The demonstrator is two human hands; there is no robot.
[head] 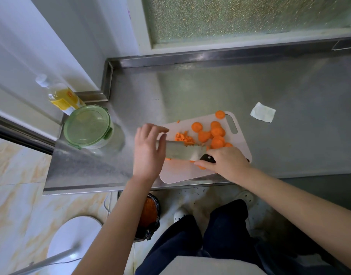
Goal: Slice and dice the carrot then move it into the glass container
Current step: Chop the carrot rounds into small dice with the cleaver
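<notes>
On the white cutting board [182, 171] lie several round carrot slices [217, 132] at the far right and a small heap of diced carrot [183, 138] near the middle. My right hand [224, 161] grips the black handle of a cleaver [182, 152], whose blade lies across the board in front of the dice. My left hand [148, 149] is at the blade's left end, fingers relaxed and spread, thumb resting on the blade's top. The glass container [89, 129], with a green clip lid on it, stands on the counter to the left.
The steel counter [279, 143] has a raised rim at the back and left. A yellow oil bottle [61, 97] stands behind the container. A folded white paper [262, 112] lies right of the board. Below the counter edge a bin [148, 215] holds carrot scraps.
</notes>
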